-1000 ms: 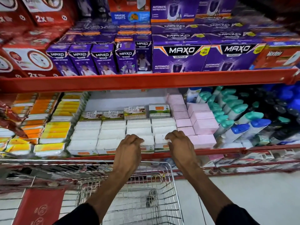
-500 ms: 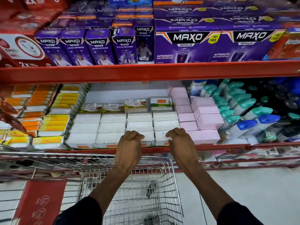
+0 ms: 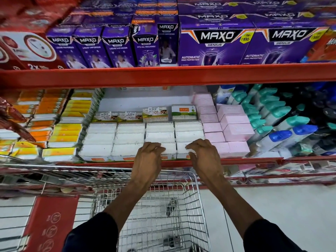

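Observation:
White cotton swab boxes fill the middle of the lower shelf in several rows. My left hand reaches over the shelf's red front lip, its bent fingers curled over the top of a front-row swab box. Beside it, my right hand curls spread fingers over the neighbouring front-row box, thumb near that box's front face. Both forearms pass above the wire shopping cart.
Pink boxes stand right of the swab boxes, then bottles with teal and blue caps. Yellow and orange packs lie to the left. Purple Maxo cartons line the red shelf above. The cart carries a red panel.
Both hands have moved forward from the shelf's front lip onto the tops of the front-row swab boxes. The view has closed in on the shelf.

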Demonstrator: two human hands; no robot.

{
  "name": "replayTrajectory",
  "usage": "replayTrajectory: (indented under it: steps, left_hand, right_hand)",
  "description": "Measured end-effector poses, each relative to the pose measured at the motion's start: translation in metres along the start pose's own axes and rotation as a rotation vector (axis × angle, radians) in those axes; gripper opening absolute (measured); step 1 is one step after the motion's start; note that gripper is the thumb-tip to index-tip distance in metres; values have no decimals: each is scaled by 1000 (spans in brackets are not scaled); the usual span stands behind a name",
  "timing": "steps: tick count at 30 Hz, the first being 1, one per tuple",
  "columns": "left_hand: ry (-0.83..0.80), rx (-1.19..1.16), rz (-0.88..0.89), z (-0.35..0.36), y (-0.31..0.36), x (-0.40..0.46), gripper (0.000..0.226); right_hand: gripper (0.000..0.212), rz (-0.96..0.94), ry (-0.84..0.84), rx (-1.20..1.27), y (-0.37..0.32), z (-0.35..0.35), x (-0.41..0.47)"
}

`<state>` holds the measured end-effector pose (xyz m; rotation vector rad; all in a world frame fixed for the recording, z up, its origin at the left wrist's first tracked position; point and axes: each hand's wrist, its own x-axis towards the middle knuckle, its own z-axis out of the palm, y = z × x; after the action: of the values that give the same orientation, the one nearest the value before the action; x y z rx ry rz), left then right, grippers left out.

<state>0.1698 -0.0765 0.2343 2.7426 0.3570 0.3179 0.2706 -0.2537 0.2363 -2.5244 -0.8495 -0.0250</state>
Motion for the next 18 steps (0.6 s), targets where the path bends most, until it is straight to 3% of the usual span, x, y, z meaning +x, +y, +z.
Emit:
replayTrajectory:
  steps: [10, 18]
  left_hand:
    - [-8, 18, 63, -10, -16, -13, 36]
    - [68, 52, -146, -39, -73, -40, 35]
  right_hand:
    - [28, 16, 9, -16, -13, -1, -1]
    - [28, -157, -33, 103, -80, 32, 8]
